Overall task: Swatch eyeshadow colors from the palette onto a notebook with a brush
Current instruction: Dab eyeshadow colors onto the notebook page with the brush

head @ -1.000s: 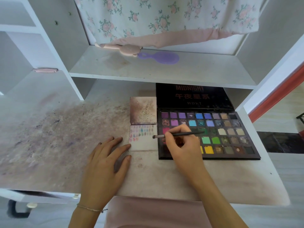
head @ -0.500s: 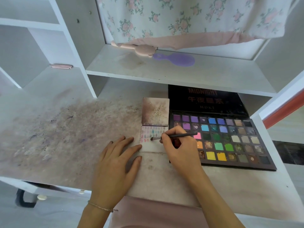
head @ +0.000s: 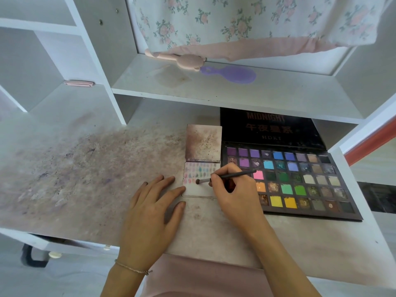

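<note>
- The right hand (head: 232,189) pinches a thin dark-handled makeup brush (head: 227,176) like a pen, its bristle tip on the page just left of the fingers, likely laying down a swatch.
- The small white notebook (head: 201,181), already dotted with pastel swatches, lies between both hands.
- The left hand (head: 153,207) rests flat with straight fingers on the stained bench (head: 85,168), fingertips at the notebook's edge, seemingly steadying it.
- The open black many-coloured eyeshadow palette (head: 300,181) sits just right of the right hand, within easy reach for reloading.

A home vanity desk (head: 90,168): white shelves (head: 214,91), floral curtain (head: 235,20), purple hairbrush (head: 233,75)
</note>
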`<act>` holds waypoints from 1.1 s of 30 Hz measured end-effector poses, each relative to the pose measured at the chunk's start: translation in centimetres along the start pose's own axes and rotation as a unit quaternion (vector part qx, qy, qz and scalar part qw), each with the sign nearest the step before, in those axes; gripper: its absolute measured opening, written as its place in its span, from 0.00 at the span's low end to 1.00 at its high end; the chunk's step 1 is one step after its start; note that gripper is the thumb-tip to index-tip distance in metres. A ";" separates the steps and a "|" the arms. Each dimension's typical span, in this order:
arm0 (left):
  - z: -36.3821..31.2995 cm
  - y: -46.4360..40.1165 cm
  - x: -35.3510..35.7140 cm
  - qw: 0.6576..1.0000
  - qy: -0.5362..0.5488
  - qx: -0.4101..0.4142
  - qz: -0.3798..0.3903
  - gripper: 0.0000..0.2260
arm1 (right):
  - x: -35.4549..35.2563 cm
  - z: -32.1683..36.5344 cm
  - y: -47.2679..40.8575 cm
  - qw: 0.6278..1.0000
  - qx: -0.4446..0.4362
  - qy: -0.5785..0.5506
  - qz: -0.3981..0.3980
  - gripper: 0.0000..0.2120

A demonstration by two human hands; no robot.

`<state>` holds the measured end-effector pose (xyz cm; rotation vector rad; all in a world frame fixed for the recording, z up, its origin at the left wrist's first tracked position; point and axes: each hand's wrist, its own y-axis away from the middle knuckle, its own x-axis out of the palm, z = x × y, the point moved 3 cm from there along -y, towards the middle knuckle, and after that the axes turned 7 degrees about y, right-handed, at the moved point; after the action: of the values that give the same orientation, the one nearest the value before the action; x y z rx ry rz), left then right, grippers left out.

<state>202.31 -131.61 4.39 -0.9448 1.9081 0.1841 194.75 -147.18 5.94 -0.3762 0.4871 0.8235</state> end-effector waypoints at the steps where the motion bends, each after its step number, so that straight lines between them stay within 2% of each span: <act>1: 0.0 0.0 0.0 1.000 -0.001 0.000 0.000 0.18 | 0.0 0.1 0.0 1.000 -0.001 -0.001 -0.002 0.09; 4: 0.0 -0.1 0.0 1.000 -0.004 0.003 -0.001 0.18 | 0.0 0.2 0.0 1.000 -0.006 0.006 -0.005 0.11; 9: -0.1 -0.1 0.0 1.000 -0.002 0.006 -0.005 0.18 | 0.0 0.0 0.0 1.000 -0.002 0.003 0.007 0.07; 16: -0.1 -0.1 0.0 1.000 -0.002 0.007 -0.003 0.18 | 0.1 0.1 0.0 1.000 -0.011 0.021 -0.006 0.10; 23: -0.1 -0.1 0.0 1.000 -0.001 0.009 -0.006 0.18 | 0.1 0.1 -0.1 1.000 -0.009 0.011 -0.004 0.06; 30: 0.0 0.0 0.1 1.000 -0.002 0.007 -0.004 0.18 | 0.1 0.1 0.0 1.000 -0.015 0.018 0.001 0.10; 33: -0.1 -0.1 0.1 1.000 0.000 0.005 -0.005 0.18 | 0.0 0.2 0.0 0.999 -0.035 0.015 -0.023 0.08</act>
<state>202.28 -131.78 4.39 -0.9471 1.9018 0.1685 194.84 -147.04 6.12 -0.4642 0.4762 0.7927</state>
